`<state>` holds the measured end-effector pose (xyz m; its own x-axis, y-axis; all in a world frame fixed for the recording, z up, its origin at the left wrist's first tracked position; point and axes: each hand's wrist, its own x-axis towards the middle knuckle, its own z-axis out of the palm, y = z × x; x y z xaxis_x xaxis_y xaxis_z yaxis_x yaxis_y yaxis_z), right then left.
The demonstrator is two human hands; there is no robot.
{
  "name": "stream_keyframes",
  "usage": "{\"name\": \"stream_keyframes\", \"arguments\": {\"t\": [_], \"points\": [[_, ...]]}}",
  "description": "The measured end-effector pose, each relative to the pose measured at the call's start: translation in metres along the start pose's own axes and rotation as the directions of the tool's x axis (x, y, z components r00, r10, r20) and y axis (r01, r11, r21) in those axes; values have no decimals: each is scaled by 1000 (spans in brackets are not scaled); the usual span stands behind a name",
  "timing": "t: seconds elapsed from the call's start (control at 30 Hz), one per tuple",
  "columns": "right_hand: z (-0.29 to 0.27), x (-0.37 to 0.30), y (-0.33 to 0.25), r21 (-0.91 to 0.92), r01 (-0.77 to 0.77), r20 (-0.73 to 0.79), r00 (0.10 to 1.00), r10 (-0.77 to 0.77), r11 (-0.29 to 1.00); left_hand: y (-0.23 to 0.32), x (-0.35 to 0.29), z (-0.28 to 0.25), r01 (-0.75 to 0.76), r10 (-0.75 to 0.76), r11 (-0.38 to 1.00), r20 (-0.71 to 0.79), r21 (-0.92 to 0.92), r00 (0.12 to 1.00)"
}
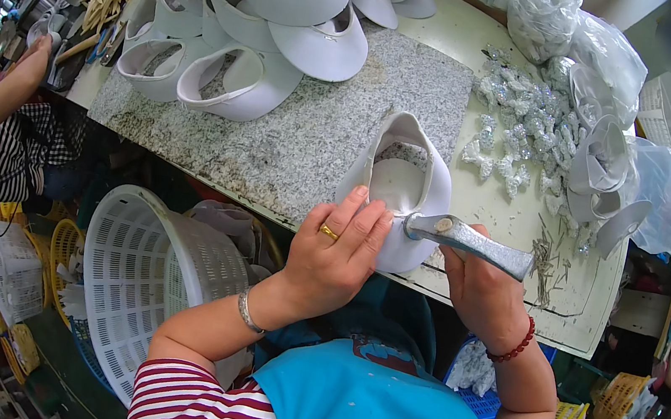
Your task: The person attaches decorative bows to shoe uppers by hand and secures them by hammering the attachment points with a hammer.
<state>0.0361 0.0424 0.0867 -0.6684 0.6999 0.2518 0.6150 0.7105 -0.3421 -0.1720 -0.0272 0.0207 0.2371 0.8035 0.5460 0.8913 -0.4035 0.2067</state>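
A white shoe (437,189) lies on the stone slab near the table's front edge, its toe toward me. My left hand (339,248) holds it, fingertips pressed together at the front rim of its opening. My right hand (478,283) is closed round a metal hammer (487,248). The hammer's rounded face is just beside my left fingertips, over the shoe; whether it touches cannot be made out. Most of its handle is hidden by my hand. Anything tiny under the fingertips is hidden.
White shoes (319,42) are piled on the granite slab (275,151). Silver bows (525,124) and loose nails (547,275) lie to the right, beside plastic bags (609,59). A white basket (129,267) stands below the table. A co-worker's arm (7,94) shows at left.
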Motion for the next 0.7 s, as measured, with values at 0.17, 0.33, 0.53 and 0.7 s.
{"name": "stream_keyframes", "arguments": {"t": [0.17, 0.33, 0.53, 0.7], "points": [[-12, 10, -11, -211, 97, 82, 993, -81, 973, 5, -2, 1, 71, -74, 994, -40, -83, 996], [-17, 18, -12, -295, 89, 189, 981, -33, 951, 5, -2, 3, 58, -59, 997, -31, -44, 998], [-13, 16, -8, -188, 56, 120, 992, -34, 980, 4, 5, 1, 7, -8, 999, 21, 40, 1000], [-13, 18, -5, -122, 59, 80, 996, -50, 991, 6, 13, -2, -7, 4, 999, 46, 53, 999]]}}
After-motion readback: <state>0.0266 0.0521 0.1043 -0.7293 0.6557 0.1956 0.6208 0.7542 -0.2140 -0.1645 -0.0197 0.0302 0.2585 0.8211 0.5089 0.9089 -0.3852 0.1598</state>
